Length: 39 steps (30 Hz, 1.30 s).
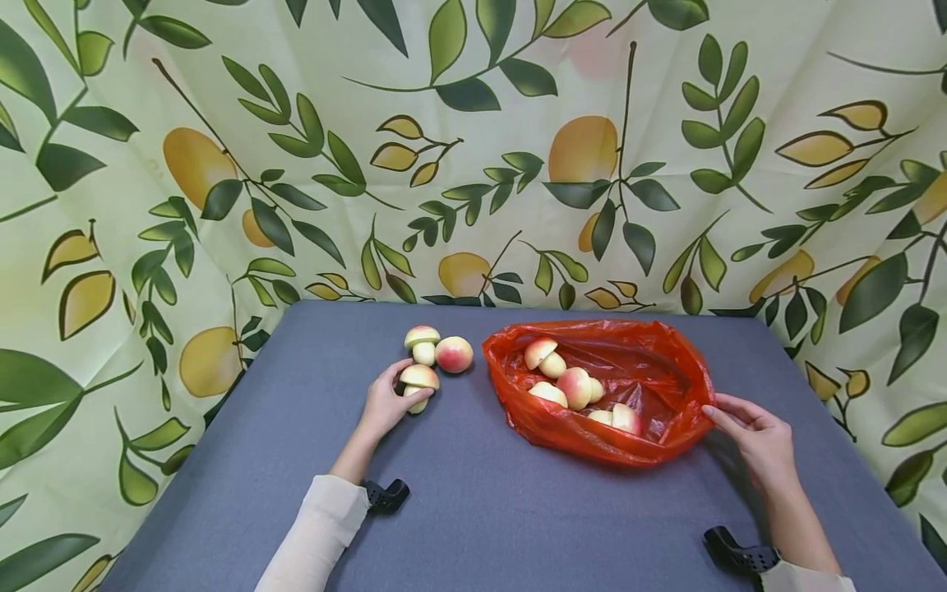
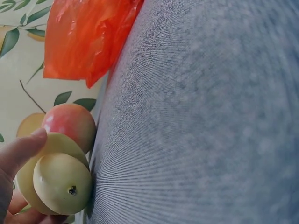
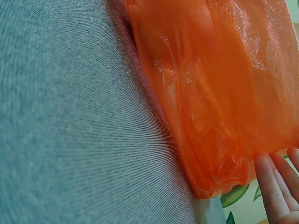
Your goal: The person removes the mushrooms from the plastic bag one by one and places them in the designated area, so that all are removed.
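Note:
My left hand (image 1: 386, 404) grips a toy mushroom (image 1: 419, 377) with a pinkish-yellow cap and pale stem, thumb on one side and fingers on the other. In the left wrist view the stem end (image 2: 63, 184) of this mushroom faces the camera. Just behind it on the table are a second mushroom (image 1: 422, 343) and a third one (image 1: 455, 354), whose red cap shows. To the right lies a red plastic bag (image 1: 592, 450), its mouth spread wide, with several mushrooms (image 1: 575, 387) inside. My right hand (image 1: 762, 440) pinches the bag's right rim between thumb and fingers.
A grey-blue cloth covers the table (image 1: 473, 526). Behind and at both sides hangs a curtain (image 1: 503, 205) printed with leaves and fruit. Each wrist wears a black camera mount (image 1: 386, 497).

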### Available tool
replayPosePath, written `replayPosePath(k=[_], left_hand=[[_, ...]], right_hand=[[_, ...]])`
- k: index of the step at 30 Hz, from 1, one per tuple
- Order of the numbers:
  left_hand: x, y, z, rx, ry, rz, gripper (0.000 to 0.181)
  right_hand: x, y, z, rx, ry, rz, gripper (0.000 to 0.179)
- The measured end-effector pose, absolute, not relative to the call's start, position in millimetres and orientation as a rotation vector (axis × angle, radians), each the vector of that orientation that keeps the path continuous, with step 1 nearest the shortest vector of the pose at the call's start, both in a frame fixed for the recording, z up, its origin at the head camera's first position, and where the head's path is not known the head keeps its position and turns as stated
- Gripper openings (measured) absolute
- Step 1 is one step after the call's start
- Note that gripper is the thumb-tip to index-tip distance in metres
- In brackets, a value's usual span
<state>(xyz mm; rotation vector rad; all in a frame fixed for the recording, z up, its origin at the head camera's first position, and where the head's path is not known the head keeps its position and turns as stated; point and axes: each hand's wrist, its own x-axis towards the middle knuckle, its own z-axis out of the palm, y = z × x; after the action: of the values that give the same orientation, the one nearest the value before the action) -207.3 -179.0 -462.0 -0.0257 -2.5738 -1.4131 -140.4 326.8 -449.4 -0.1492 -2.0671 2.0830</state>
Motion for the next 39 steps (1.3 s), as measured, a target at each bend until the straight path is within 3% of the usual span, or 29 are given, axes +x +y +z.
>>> replayPosePath(k=[12, 39], left_hand=[[-208, -179, -465, -0.032, -2.571, -1.336, 0.056], [-206, -174, -454, -0.047, -2.549, -1.424, 0.059]], right_hand=[[-141, 323, -451, -0.100, -2.030, 2.083, 0.020], [-138, 325, -449, -0.091, -2.026, 2.093, 0.025]])
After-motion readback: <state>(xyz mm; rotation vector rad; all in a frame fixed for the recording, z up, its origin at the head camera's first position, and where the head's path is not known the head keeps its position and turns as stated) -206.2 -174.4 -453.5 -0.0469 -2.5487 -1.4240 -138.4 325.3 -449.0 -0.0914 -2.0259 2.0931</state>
